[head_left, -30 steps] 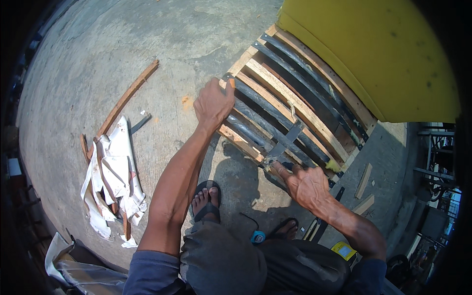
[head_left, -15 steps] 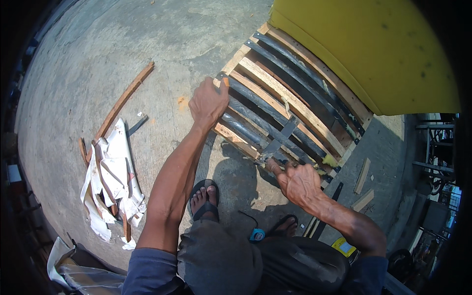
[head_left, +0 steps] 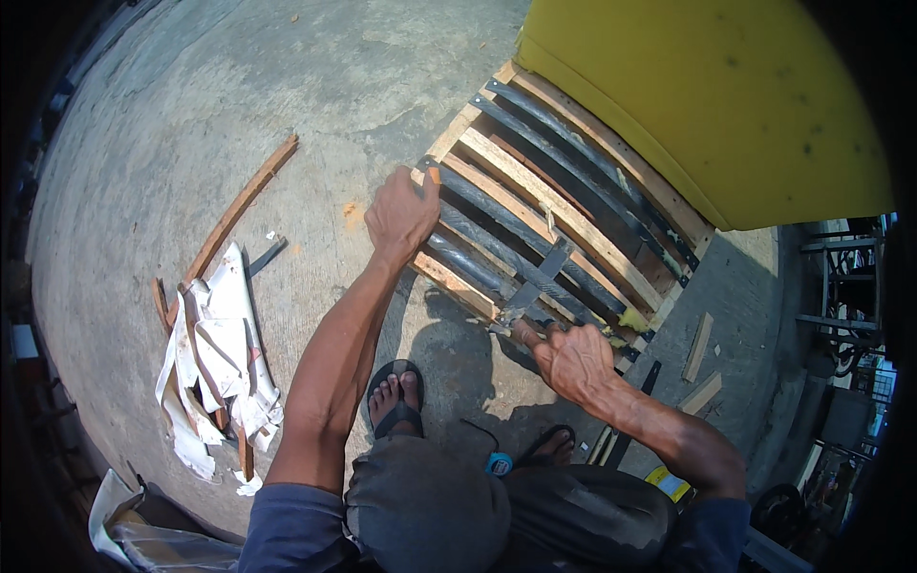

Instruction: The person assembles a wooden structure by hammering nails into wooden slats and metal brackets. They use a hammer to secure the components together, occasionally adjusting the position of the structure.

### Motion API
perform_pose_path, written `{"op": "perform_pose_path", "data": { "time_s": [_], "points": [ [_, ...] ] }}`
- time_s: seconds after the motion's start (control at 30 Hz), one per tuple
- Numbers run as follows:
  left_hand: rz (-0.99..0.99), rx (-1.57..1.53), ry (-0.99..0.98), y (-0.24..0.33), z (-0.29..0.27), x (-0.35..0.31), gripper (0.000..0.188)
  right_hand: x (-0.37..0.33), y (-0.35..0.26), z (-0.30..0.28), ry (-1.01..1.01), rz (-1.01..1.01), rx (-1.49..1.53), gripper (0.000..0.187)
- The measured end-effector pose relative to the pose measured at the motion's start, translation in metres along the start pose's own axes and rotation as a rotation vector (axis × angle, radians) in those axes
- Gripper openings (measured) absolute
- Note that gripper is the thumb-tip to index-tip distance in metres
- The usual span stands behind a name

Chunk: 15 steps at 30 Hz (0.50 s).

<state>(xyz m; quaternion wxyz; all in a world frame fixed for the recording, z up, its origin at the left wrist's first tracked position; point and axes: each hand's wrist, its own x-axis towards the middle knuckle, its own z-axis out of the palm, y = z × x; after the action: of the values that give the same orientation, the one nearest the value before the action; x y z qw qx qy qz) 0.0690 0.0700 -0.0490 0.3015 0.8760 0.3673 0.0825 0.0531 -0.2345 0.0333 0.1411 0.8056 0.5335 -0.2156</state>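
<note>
A slatted wooden frame (head_left: 527, 176) with black webbing straps (head_left: 506, 250) along it leans at a slant in front of me. At its left corner, my left hand (head_left: 401, 216) is closed over the wood beside a strap end; something orange shows at its thumb. My right hand (head_left: 575, 363) is curled at the near rail, next to the end of a short black cross strap (head_left: 537, 279). Its fingertips are partly hidden, so I cannot tell whether it pinches the strap end too. Yellow-green upholstery (head_left: 707, 105) covers the part joined to the frame's far side.
Torn white sheeting (head_left: 224, 353) and a long wooden strip (head_left: 241, 205) lie on the concrete at left. A blue tape measure (head_left: 499, 464) rests between my feet. Wood offcuts (head_left: 699, 346) and a yellow container (head_left: 669, 482) are at right, near a metal rack (head_left: 841, 286).
The view has tilted slightly, so the ground items appear a little lower. Both hands keep their places on the frame, with no clear movement.
</note>
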Motion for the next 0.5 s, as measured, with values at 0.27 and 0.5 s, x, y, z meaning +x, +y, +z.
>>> {"op": "perform_pose_path", "data": {
  "time_s": [0.27,0.5],
  "points": [
    [-0.009,0.011,-0.008,0.001,0.0,0.002,0.056,-0.007,0.001,0.001,0.03,-0.009,0.058,0.058],
    [-0.039,0.012,0.009,-0.001,0.003,-0.005,0.055,-0.025,-0.002,0.001,0.087,0.04,0.143,0.052]
  ]
}}
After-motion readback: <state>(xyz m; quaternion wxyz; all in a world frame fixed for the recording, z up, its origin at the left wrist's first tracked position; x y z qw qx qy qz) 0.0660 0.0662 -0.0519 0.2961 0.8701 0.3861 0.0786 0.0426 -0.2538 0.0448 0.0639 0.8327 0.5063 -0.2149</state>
